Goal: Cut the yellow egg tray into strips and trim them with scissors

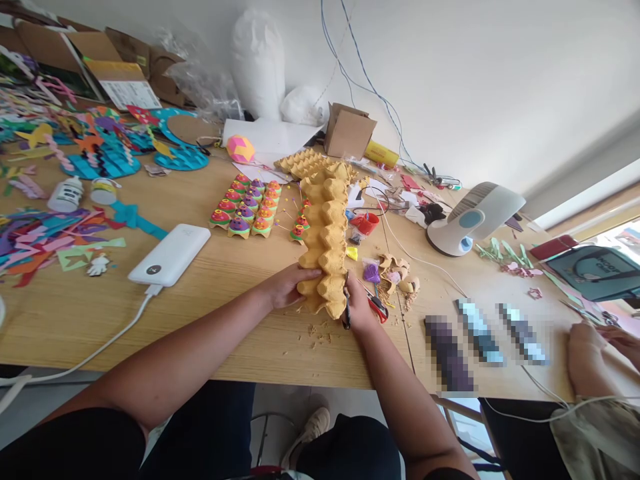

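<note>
A yellow pulp egg tray point(326, 233) is held up on its edge in front of me, above the table. My left hand point(290, 285) is closed on its lower left side, thumb against the cups. At the lower right side is my right hand point(357, 303), closed, its fingers partly hidden. A black handle point(346, 309), apparently of scissors, shows in that hand beside the tray. Close to my right wrist lies a red and black box cutter point(378, 308). Pulp crumbs point(317, 333) are scattered below the tray.
Painted egg-cup pieces point(245, 207) stand in rows left of the tray. More egg tray point(300, 162) lies behind it. A white power bank point(170, 255) with a cable is at left, a fan point(473, 217) at right. Another person's hands point(590, 347) are at far right.
</note>
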A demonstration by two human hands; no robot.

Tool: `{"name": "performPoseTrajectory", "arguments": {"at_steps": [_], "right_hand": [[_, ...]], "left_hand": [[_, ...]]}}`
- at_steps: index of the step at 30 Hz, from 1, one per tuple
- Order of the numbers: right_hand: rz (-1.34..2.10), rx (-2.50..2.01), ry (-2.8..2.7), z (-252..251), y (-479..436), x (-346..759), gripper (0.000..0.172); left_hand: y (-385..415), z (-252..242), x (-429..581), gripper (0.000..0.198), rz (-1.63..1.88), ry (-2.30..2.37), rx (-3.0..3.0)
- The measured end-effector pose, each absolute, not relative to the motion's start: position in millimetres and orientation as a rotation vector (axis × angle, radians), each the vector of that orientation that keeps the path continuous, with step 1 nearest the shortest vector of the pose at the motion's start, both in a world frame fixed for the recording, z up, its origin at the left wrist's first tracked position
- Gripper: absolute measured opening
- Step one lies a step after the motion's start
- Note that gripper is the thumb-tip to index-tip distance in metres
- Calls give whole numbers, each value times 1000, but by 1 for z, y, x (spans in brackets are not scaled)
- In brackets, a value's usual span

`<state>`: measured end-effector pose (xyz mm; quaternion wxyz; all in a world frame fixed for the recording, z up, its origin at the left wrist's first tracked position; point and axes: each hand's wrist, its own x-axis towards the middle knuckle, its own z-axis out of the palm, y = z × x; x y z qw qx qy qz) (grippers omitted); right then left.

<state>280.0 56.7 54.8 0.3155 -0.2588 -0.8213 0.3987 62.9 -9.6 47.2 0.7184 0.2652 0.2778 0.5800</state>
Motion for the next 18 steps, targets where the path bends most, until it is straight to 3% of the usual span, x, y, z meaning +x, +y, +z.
{"name": "performPoseTrajectory", "arguments": {"at_steps": [10, 18], "right_hand": [[997, -767, -2063, 54, 57, 280, 38], [972, -784, -2029, 51, 60, 281, 33]], "left_hand": [[-6, 38, 61, 45, 1267, 620, 605], [-8, 40, 61, 55, 1236, 640, 582]]}}
